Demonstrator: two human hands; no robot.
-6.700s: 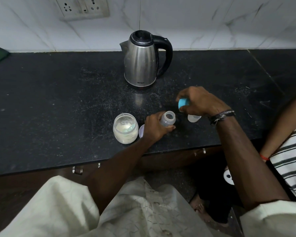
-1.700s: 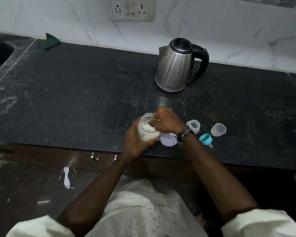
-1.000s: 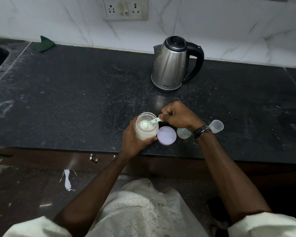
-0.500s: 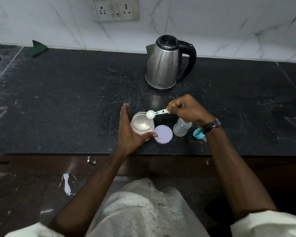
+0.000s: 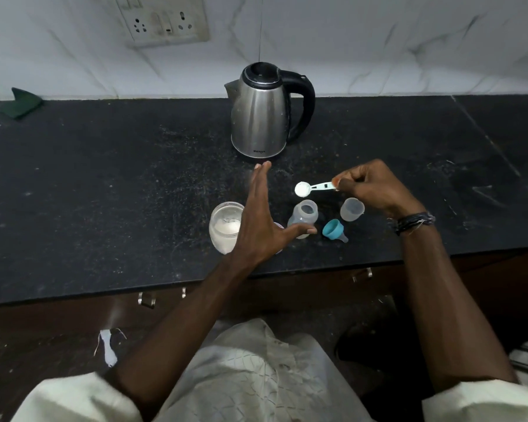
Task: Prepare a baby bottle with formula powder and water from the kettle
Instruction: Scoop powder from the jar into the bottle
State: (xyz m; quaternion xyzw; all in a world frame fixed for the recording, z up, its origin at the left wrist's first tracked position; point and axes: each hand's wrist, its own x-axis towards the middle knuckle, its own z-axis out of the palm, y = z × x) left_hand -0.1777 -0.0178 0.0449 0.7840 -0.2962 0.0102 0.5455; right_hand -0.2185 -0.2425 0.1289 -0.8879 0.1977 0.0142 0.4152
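Observation:
A small open baby bottle [image 5: 303, 215] stands on the black counter [image 5: 104, 190]. My right hand [image 5: 371, 185] pinches a white scoop [image 5: 313, 188] heaped with powder, held just above and behind the bottle's mouth. My left hand [image 5: 264, 220] is open with fingers spread, between the glass powder jar [image 5: 225, 227] and the bottle, its thumb reaching in front of the bottle's base. The jar's lid is mostly hidden under this hand. A steel kettle [image 5: 264, 114] with a black handle stands at the back.
A teal bottle ring with its nipple [image 5: 334, 230] lies right of the bottle, and a clear cap [image 5: 351, 209] stands behind it. A green cloth [image 5: 20, 102] sits at the far left by the wall. The counter's front edge runs just below the jar.
My right hand has carried the filled scoop from over the jar to the right, above the bottle. My left hand has let go of the jar and moved toward the bottle.

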